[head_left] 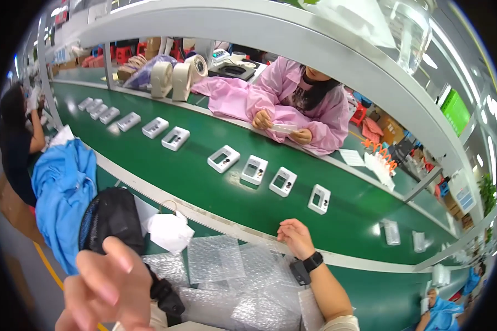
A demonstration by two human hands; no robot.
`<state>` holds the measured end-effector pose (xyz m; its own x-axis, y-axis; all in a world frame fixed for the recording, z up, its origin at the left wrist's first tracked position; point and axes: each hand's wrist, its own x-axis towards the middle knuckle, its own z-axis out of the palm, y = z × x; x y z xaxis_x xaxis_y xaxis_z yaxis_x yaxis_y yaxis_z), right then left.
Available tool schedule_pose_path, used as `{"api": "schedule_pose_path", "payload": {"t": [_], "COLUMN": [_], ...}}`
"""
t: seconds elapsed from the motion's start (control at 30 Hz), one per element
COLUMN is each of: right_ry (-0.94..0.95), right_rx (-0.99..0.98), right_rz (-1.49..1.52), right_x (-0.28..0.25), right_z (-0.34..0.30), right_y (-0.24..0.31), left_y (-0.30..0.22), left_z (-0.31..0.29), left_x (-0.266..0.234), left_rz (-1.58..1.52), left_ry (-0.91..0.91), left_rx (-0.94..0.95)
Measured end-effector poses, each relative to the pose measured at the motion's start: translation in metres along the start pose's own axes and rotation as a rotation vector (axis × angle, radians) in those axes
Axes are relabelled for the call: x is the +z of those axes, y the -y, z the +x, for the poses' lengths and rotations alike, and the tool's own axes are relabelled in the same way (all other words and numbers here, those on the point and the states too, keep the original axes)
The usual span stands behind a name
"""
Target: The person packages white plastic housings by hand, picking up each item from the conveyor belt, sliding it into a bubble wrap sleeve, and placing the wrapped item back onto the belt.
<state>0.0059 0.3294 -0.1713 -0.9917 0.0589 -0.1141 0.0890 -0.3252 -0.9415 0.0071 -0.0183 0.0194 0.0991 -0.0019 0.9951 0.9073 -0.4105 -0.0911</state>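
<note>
My left hand [107, 287] is raised close to the camera at the lower left. Its fingers are apart and bent, and nothing is in them. Over the near edge of the green conveyor belt [199, 185] is my right hand [297, 238], a dark watch on its wrist, with fingers loosely bent and nothing visible in them. White rectangular device housings [319, 198] with window cut-outs lie in a row along the belt, several in all. The nearest ones are a short way beyond my right hand. Clear bubble-wrap bags [215, 259] are spread in front of me below that hand.
Across the belt a person in a pink smock [326, 116] holds a small white piece. Blue cloth [66, 187], a black mesh bag [116, 220] and a white mask [170, 229] lie at left. Wrapped items [391, 232] sit farther right on the belt. A grey frame beam [248, 25] crosses overhead.
</note>
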Motion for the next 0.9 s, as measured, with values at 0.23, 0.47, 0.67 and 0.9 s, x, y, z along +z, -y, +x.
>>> {"api": "schedule_pose_path", "payload": {"t": [0.23,0.47,0.67,0.9], "right_ry": [-0.03,-0.16,-0.225,-0.318], "right_rx": [-0.007,-0.094,-0.132,-0.19], "right_rz": [-0.014,-0.13,-0.189,-0.453], "right_x": [-0.008,-0.013,-0.025,-0.035], "right_z": [0.001,0.006,0.002,0.017], "right_y": [0.0,0.017,0.045,0.011], "left_y": [0.046,0.108,0.118,0.104], "left_z": [-0.005,-0.045,-0.102,-0.14], "left_x": [0.028,0.049,0.068,0.106], "left_rz": [0.07,0.333,0.228,-0.124], "left_ry": [-0.029,0.842,1.169,1.248], "left_rx": [-0.207,-0.797,-1.055,-0.9]}}
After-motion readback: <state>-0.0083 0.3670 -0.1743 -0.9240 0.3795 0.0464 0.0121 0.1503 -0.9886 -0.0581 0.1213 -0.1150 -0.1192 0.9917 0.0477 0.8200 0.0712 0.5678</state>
